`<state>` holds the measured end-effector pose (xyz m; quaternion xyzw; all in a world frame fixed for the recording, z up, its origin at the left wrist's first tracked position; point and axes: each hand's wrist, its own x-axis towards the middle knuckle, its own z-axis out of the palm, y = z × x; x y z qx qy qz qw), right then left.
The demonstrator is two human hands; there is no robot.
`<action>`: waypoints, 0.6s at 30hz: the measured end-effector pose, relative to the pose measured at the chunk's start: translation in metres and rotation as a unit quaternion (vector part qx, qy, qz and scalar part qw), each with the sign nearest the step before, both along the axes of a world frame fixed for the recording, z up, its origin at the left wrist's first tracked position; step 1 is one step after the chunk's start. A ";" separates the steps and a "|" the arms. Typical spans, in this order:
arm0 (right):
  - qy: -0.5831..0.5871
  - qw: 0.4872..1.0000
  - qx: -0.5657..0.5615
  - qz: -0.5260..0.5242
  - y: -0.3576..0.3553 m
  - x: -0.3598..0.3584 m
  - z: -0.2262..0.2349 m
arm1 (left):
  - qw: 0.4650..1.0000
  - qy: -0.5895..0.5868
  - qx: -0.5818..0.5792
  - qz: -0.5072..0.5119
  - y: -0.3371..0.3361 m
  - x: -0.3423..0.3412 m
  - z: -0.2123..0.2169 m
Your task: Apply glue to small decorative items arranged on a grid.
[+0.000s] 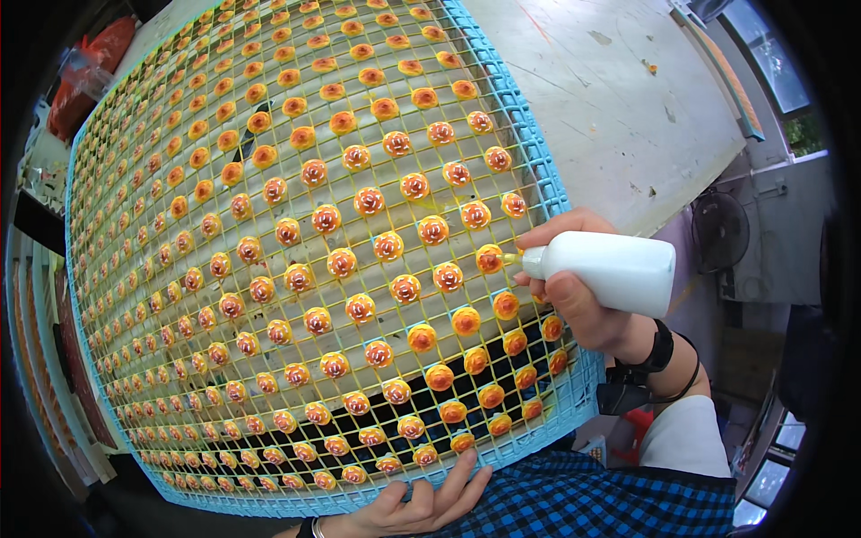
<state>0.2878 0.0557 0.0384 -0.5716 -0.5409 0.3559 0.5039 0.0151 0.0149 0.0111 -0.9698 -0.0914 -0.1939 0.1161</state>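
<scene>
Gripping bottle [623, 269], R hand [587, 316] risked blobbing rosette [489, 259] w/ oversqueeze; L hand [420, 507] fingers bent on tray rim [578, 399], grip unclear.

The upper rim of the lattice rack [561, 204] lies beyond the top edge. At its far left, the rosettes [112, 389] are too small for surface detail. The white bottle [619, 269] obscures part of the right hand [594, 321]; nozzle-to-rosette contact cannot be determined. The left hand's [420, 509] thumb is concealed; its forearm is cut off below.
</scene>
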 end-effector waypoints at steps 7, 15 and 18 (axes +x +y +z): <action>-0.009 1.000 -0.002 0.007 0.000 -0.001 0.004 | 1.000 -0.004 0.006 -0.002 0.001 0.000 0.000; -0.003 1.000 0.001 0.011 0.000 0.000 0.004 | 1.000 -0.002 0.013 -0.004 0.002 0.000 0.001; 0.013 1.000 0.004 0.008 -0.001 0.001 0.002 | 1.000 0.001 0.008 -0.003 0.001 0.000 0.001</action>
